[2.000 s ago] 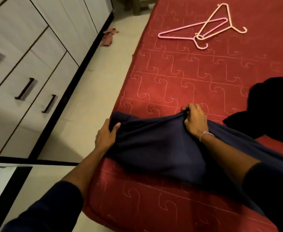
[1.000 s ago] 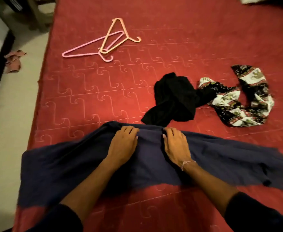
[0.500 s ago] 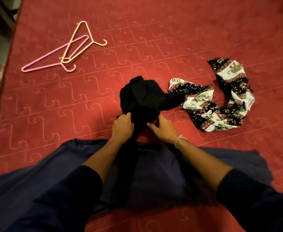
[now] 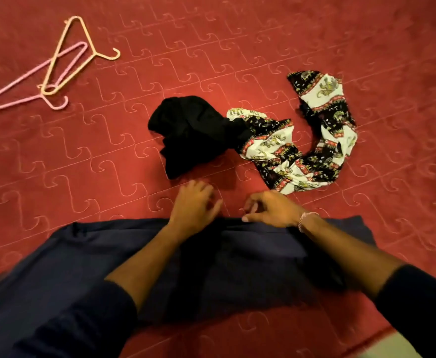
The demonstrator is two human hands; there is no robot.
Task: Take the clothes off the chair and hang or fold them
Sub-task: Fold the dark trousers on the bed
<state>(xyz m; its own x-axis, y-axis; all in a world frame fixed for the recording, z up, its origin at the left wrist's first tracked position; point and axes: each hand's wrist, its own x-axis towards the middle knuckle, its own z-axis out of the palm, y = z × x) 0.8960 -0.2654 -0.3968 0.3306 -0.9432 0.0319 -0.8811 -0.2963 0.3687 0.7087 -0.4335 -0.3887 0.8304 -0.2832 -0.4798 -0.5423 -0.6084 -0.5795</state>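
Half a second ago both hands were at the near edge of the black garment (image 4: 193, 133); now they have drawn back from it and hover apart from it, just above the far hem of the navy garment (image 4: 250, 257). The left hand (image 4: 195, 206) has its fingers loosely curled and holds nothing, so its grip is slack; the right hand (image 4: 272, 209), a thin bracelet (image 4: 306, 219) at its wrist, also has relaxed, bent fingers around nothing, thumb tip just at the navy hem. The black garment lies in a soft, crumpled heap of matte cloth on the bed (image 4: 82, 161), its right side touching the patterned scarf (image 4: 312, 140), a long strip of black-and-white print with red and yellow bands, bent into a U. The navy garment is spread flat and wide across the near part of the bed under both forearms, smooth and dull, with a few shallow folds. The bed cover is red and quilted with stitched hook-shaped curls. At far left two thin plastic hangers lie crossed, the peach hanger (image 4: 78, 51) over the pink hanger (image 4: 28, 85), well apart from the clothes.
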